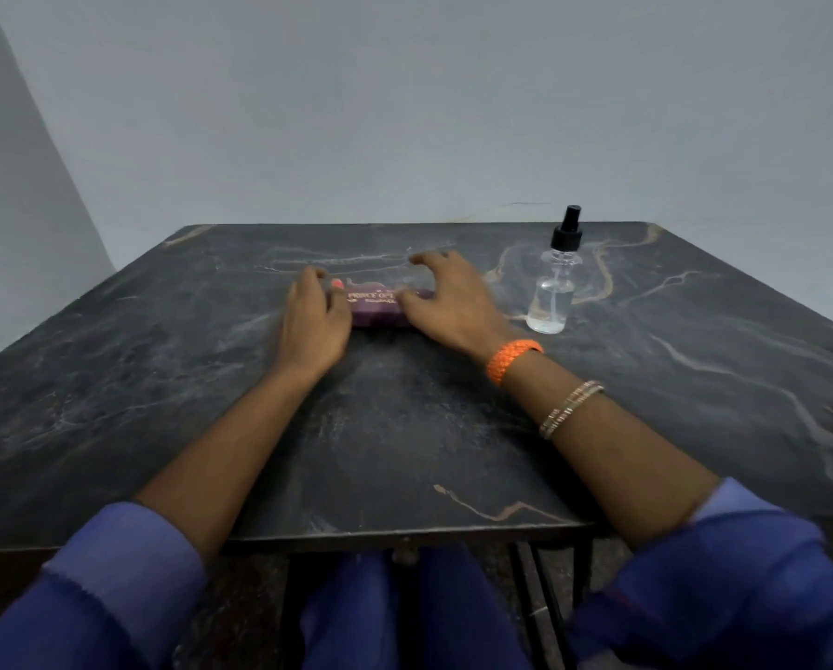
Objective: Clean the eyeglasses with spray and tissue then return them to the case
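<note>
A purple eyeglasses case (375, 308) with gold lettering lies shut on the dark marble table (405, 427), past its middle. My left hand (314, 317) grips the case's left end, thumb on top. At the right end, my right hand (446, 299) has its thumb on the case's top and its fingers arched and spread behind it. A clear spray bottle (554, 287) with a black nozzle stands upright just right of my right hand. The eyeglasses and the tissue are not in view.
The table's near edge (405, 536) runs above my lap, with dark metal legs (540, 606) under it on the right. A plain grey wall (405, 113) rises directly behind the table's far edge.
</note>
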